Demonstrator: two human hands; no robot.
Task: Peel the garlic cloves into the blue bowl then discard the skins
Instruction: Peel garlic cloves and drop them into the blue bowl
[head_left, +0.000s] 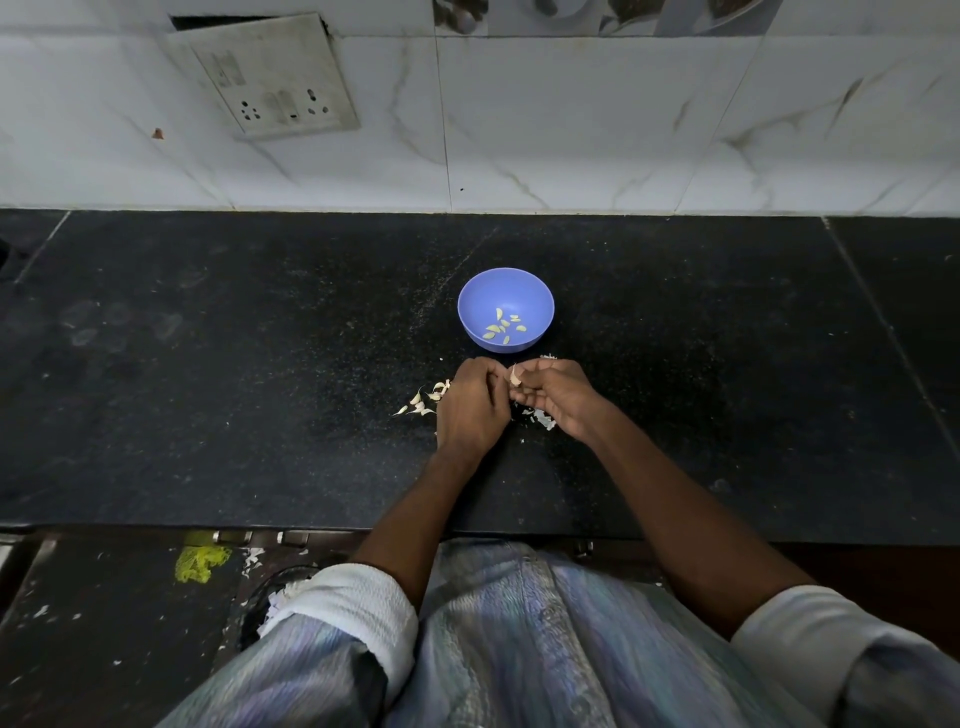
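Black worktop (260, 389) carries the blue bowl (506, 309), several peeled cloves in its bottom; loose skins (423, 401) lie at 7 o'clock of it. At its 6 o'clock my left hand (470, 405) and right hand (553, 395) both pinch one garlic clove (514, 375). I judge it light, firm, skin papery and brittle: grip the body, pick at the tip.

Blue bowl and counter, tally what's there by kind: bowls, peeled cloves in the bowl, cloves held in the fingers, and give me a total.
Blue bowl: 1
Peeled cloves in the bowl: about 8, small and overlapping
Garlic clove held between left hand and right hand: 1
Total: about 10
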